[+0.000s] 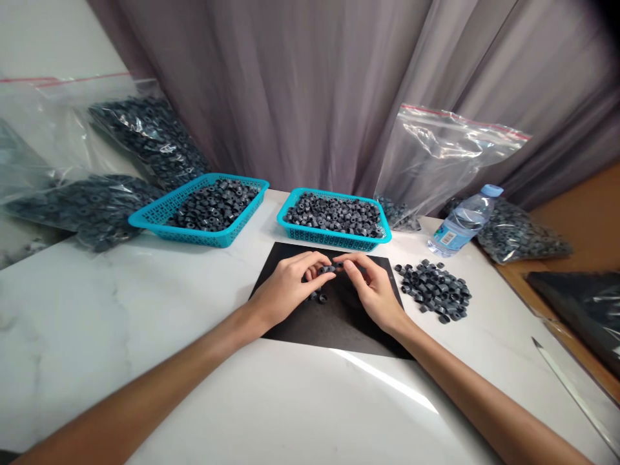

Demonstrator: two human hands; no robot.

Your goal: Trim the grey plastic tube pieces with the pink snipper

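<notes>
Over a black mat [334,326], my two hands nearly meet. My left hand [293,281] is closed, with a small dark grey plastic cap [327,269] pinched between thumb and fingers. My right hand [371,284] pinches another small dark grey piece [339,264], close to the first; its exact shape is partly hidden by the fingertips. Below my left fingers a few loose caps [322,298] lie on the mat. To the right of the mat spreads a pile of the same grey caps [436,290].
Two blue baskets [227,237] [334,242] full of grey parts stand behind the mat. Plastic bags of parts [82,200] lean at the left, and another bag [426,155] stands at the back right. A water bottle [462,223] and a knife-like blade [571,387] are on the right.
</notes>
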